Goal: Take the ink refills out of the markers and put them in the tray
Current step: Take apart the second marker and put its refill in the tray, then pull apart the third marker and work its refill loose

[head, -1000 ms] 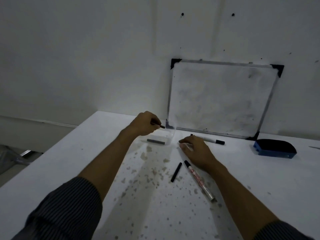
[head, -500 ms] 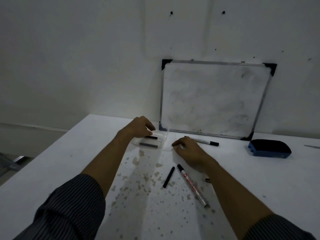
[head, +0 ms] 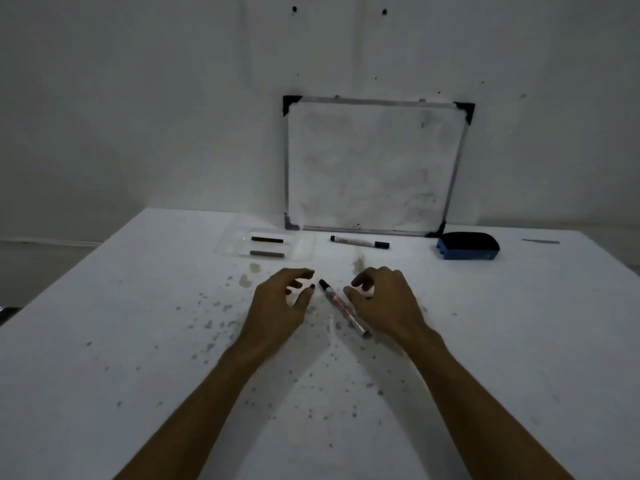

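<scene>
Broad white speckled table (head: 138, 341), with a white board in a thin metal frame (head: 374, 164) leaning on the wall at the back. Clear shallow plastic tray (head: 304, 249) at the far left of centre, two dark ink refills (head: 267, 240) already lying inside it. Between the hands, a silver-barrelled marker with a black tip (head: 341, 307), long axis running from far-left to near-right. Left hand (head: 277, 306) just beside the tip, fingers spread and curled, empty. Right hand (head: 384, 301) closer, alongside the barrel, fingers loosely curled, holding nothing. Likely next: right grips barrel.
</scene>
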`<control>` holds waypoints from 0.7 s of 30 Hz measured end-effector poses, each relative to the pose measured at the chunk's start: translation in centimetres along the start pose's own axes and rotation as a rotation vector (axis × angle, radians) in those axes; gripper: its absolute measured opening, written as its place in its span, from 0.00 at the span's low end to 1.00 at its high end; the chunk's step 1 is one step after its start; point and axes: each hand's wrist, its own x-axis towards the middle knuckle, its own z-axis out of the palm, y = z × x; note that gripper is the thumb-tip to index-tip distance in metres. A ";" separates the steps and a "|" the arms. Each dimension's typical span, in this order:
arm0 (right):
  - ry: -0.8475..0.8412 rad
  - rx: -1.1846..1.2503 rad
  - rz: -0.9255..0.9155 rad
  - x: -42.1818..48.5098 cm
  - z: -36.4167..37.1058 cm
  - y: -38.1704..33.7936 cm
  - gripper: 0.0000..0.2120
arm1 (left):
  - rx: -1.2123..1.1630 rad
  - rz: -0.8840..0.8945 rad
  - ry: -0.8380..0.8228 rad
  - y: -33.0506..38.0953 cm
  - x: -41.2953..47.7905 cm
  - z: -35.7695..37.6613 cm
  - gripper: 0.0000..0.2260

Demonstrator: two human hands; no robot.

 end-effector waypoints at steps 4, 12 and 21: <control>0.001 0.068 0.062 -4.5 -0.2 0.3 0.30 | 0.045 0.041 -0.046 -1.0 -1.6 1.3 0.16; 0.011 0.149 0.092 -4.9 -0.2 0.9 0.13 | 0.102 0.259 0.004 -1.2 -1.9 1.6 0.20; -0.044 0.245 -0.129 -2.9 -0.6 -3.6 0.18 | 0.459 0.637 0.114 -1.6 -0.3 -0.8 0.14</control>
